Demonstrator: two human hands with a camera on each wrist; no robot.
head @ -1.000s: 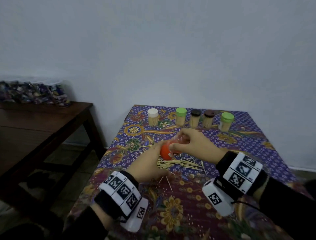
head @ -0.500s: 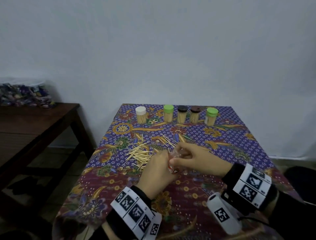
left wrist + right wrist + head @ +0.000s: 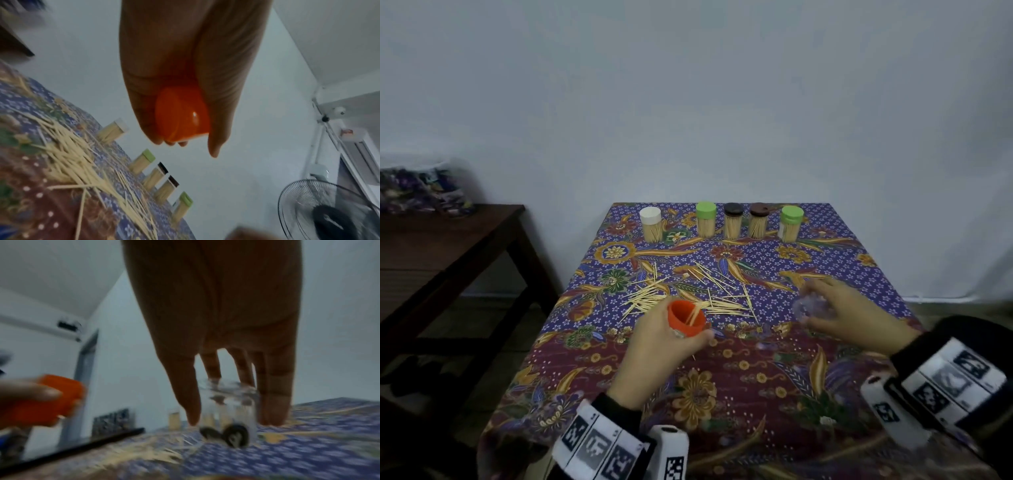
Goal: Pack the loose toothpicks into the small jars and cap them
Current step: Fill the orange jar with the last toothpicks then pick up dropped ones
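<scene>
My left hand [image 3: 674, 334] grips an orange cap [image 3: 686, 318] above the table's near half, its open side facing up with a toothpick or two inside; the cap [image 3: 182, 116] shows between my fingers in the left wrist view. My right hand [image 3: 825, 310] holds a small clear jar [image 3: 810, 306] at the right, blurred by motion; the jar [image 3: 228, 412] sits between thumb and fingers just above the cloth. Loose toothpicks [image 3: 681, 291] lie scattered between the hands and the far row of jars.
Several capped jars full of toothpicks stand in a row at the table's far edge: white cap [image 3: 650, 216], green [image 3: 705, 209], black [image 3: 733, 209], brown [image 3: 759, 209], green [image 3: 792, 213]. A dark wooden side table [image 3: 448, 240] stands to the left. The floral tablecloth [image 3: 722, 394] covers the table.
My hands, joined around the orange-capped jar, have come apart: the left now holds the orange cap alone, the right has carried the clear jar to the right.
</scene>
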